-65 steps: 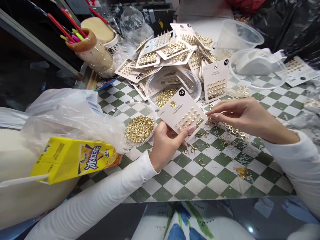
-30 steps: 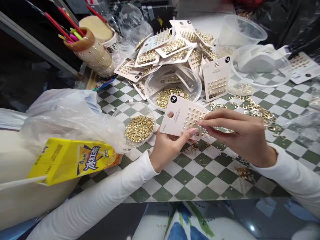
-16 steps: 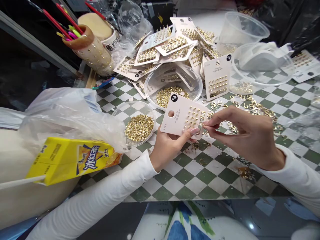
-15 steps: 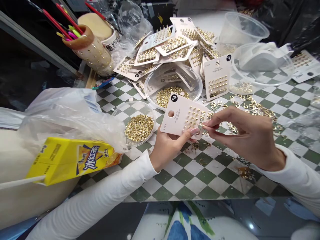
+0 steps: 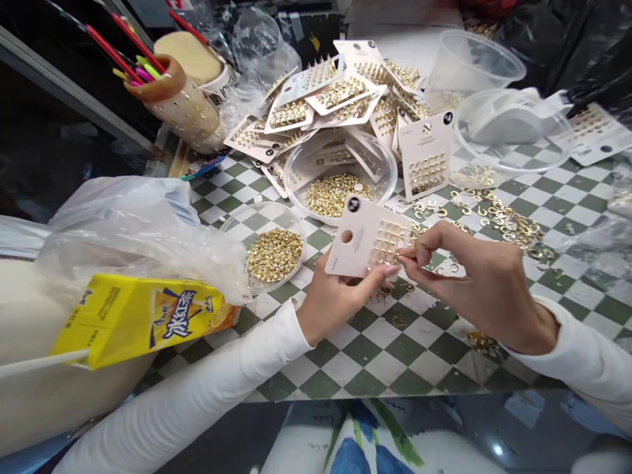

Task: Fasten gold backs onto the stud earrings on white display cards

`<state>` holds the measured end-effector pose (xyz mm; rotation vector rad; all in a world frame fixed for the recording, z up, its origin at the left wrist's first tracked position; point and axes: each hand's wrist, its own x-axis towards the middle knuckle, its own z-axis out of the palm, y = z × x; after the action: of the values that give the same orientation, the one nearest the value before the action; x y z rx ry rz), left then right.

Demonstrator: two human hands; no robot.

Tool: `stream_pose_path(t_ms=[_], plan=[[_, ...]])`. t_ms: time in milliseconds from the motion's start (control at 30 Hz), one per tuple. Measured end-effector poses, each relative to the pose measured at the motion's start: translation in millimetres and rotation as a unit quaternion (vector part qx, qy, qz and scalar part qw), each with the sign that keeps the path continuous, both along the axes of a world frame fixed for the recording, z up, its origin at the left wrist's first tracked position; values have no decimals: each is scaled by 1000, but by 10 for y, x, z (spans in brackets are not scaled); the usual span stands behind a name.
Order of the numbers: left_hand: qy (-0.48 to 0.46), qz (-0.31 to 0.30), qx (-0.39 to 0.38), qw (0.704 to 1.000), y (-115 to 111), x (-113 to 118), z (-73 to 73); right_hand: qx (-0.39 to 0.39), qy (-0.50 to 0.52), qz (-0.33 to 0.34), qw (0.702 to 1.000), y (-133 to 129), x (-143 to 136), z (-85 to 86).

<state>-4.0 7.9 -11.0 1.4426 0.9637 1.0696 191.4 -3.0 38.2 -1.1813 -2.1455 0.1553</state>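
My left hand (image 5: 340, 293) grips an earring card (image 5: 363, 247) by its lower edge, thumb in front. The pale card carries rows of small gold earrings, a round hole and a black dot label. At the card's right side my right hand (image 5: 459, 276) is closed in a pinch, fingertips against the earrings; what sits between them is too small to make out. Behind the card stands a clear tub (image 5: 340, 191) of tiny gold pieces. A shallow clear dish (image 5: 274, 257) of similar gold pieces lies to the left. Loose gold hoop-like pieces (image 5: 513, 224) are scattered beyond my right hand.
Filled earring cards (image 5: 340, 92) are heaped at the back, with one card (image 5: 427, 155) leaning upright. Clear containers (image 5: 513, 125) and a tape dispenser stand back right. On the left are a yellow drink carton (image 5: 148, 316), a plastic bag (image 5: 133, 230) and a pen cup (image 5: 182, 105).
The card in my left hand has tilted and shifted slightly right and down. My right hand's pinch has moved a little left and down over the earrings.
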Motion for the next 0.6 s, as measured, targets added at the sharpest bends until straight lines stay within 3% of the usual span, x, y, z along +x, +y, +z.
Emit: stream_pose_path(t_ms=[133,367,467,533,600], plan=[[-10,-16,-8,1000,-18,7,13,6,12,9,1000,7,-3,-26],[-85,16,-54,995,34,67,112,-15,50,-1,999,2,43,25],[-97,25,-70,993,24,55,147,-16,155,-48,987,33,71,58],[-90,19,-80,993,13,40,170,-51,245,-68,966,86,87,52],[-83,3,-79,993,9,28,193,-145,285,-39,947,146,95,16]])
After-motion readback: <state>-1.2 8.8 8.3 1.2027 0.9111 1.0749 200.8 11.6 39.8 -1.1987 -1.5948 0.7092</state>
